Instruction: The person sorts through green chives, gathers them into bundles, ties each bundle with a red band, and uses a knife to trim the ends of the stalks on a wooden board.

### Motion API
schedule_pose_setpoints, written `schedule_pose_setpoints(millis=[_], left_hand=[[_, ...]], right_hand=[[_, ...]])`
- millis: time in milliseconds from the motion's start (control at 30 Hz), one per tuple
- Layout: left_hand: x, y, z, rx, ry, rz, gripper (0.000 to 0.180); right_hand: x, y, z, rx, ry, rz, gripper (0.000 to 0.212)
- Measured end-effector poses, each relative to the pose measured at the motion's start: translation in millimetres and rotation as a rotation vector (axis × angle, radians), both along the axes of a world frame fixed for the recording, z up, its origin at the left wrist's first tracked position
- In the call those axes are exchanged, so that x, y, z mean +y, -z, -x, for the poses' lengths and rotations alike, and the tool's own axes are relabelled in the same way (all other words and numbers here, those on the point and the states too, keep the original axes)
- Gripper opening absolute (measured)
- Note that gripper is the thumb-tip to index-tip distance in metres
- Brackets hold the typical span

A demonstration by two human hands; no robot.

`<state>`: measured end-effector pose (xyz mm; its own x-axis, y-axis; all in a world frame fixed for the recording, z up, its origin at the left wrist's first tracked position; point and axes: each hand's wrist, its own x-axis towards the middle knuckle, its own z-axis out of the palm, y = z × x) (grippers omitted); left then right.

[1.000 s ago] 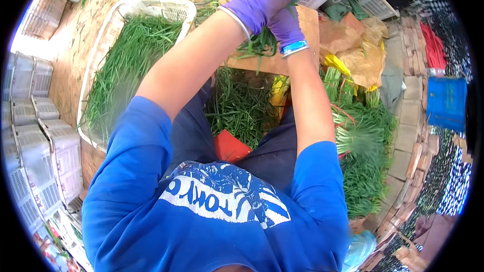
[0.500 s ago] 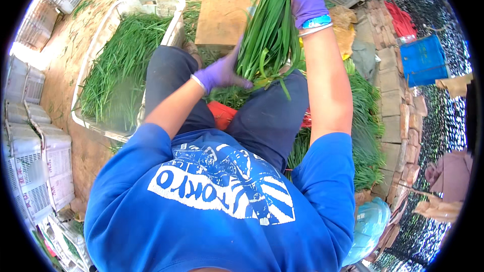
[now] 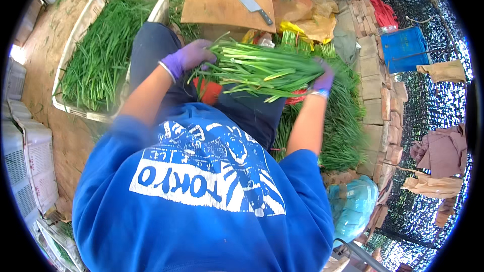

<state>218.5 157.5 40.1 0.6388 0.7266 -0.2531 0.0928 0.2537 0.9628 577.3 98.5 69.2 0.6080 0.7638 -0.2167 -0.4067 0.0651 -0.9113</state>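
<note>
A thick bunch of green garlic chives (image 3: pixel 262 68) lies sideways above my lap, pale stem ends to the left and leaf tips to the right. My right hand (image 3: pixel 323 79), in a purple glove, is closed round the leafy end and a little blurred. At the stem end my left hand (image 3: pixel 189 56), also gloved in purple, has its fingers curled in against the stems; a few loose strands hang below it. On the wooden board (image 3: pixel 214 2) beyond rests a cleaver (image 3: pixel 249 4) with a dark handle.
A white crate (image 3: pixel 60 83) full of loose chives stands at my left. More chives (image 3: pixel 345 121) are heaped at my right, beside a low brick edge (image 3: pixel 373 85). Tied bundles (image 3: pixel 292 40) sit past my knees. White crates (image 3: pixel 38 156) line the far left; a blue bag (image 3: pixel 406 49) hangs right.
The bunch has come down from upright to level over my lap. My right hand has dropped with it, and my left hand has moved up and left to the stem end. The cleaver is now visible.
</note>
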Motion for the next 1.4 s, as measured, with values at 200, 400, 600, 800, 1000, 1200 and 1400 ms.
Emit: schedule_pose_setpoints(millis=[200, 400, 600, 800, 1000, 1200, 1400], left_hand=[[-2.2, 23.3, -24.5, 0.063, -0.39, -0.066, 0.014], [47.5, 41.3, 34.5, -0.007, -0.664, -0.242, 0.011], [-0.6, -37.8, 8.6, 0.049, -0.44, 0.203, 0.055], [-12.9, 53.2, -85.4, 0.327, -0.184, -0.092, 0.126], [-5.7, 47.2, -59.5, 0.675, -0.022, -0.609, 0.057], [10.7, 52.5, 0.1, 0.291, -0.359, -0.834, 0.023], [37.6, 67.2, -6.3, -0.583, -0.48, 0.223, 0.034]], right_hand=[[-69.4, 97.0, 16.7, 0.27, 0.173, -0.043, 0.022], [-65.1, 103.0, 6.0, 0.272, 0.214, -0.028, 0.025], [-92.4, 89.0, 30.1, 0.308, 0.255, -0.243, 0.031], [-91.7, 66.5, 51.0, 0.291, 0.239, -0.475, 0.044], [-97.6, 101.2, 19.0, 0.285, 0.231, -0.345, 0.038], [-91.4, 101.5, 34.0, 0.45, 0.203, -0.075, 0.045], [-88.4, 136.0, -6.3, 0.326, 0.066, 0.048, 0.045]])
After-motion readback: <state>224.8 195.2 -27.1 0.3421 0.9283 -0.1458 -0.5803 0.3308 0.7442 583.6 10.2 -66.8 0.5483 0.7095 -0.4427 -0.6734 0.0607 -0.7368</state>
